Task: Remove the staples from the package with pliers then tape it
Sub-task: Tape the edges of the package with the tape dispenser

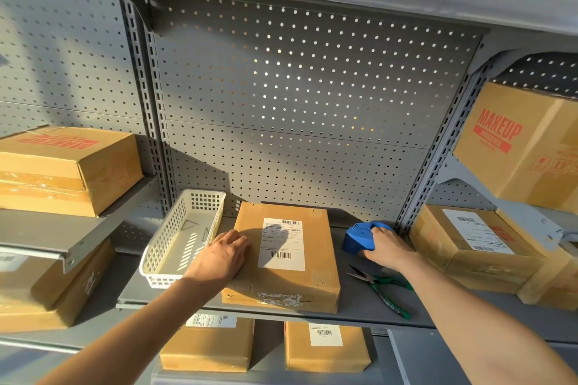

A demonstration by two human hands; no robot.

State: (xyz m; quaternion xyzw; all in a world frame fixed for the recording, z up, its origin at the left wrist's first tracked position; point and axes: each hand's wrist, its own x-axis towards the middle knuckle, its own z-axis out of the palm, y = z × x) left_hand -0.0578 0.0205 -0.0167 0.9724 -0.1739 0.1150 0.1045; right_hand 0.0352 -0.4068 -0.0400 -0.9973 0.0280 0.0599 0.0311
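Right hand (pixel 386 248) curled around the blue tape dispenser (pixel 359 236), fingers wrapped over its far side, dispenser standing on the shelf (pixel 359 306) just right of the package (pixel 286 255). Left hand (pixel 223 255) flat on the package's left edge, fingers fairly straight and pressing down, grasping nothing. Package lying flat mid-shelf, label up, torn tape remnants along its near edge. Green-handled pliers (pixel 383 289) set down just right of the package, nearer than the dispenser, touched by neither hand. White basket (pixel 184 234) touching or nearly touching the package's left side, with a couple of thin bent bits inside, possibly pulled staples, too small to confirm.

Likely stage: staples out, taping about to begin. Risks from here: package sliding toward the shelf's near edge if the steadying palm lifts while tape gets dragged across; tape laid crooked or wrinkled over the ragged remnants; forearm sweeping the pliers off the shelf when bringing the dispenser over to the package; any staple left in the near edge snagging the tape.

Both arms reaching forward and up, forearms converging on the package, right wrist bent slightly inward.
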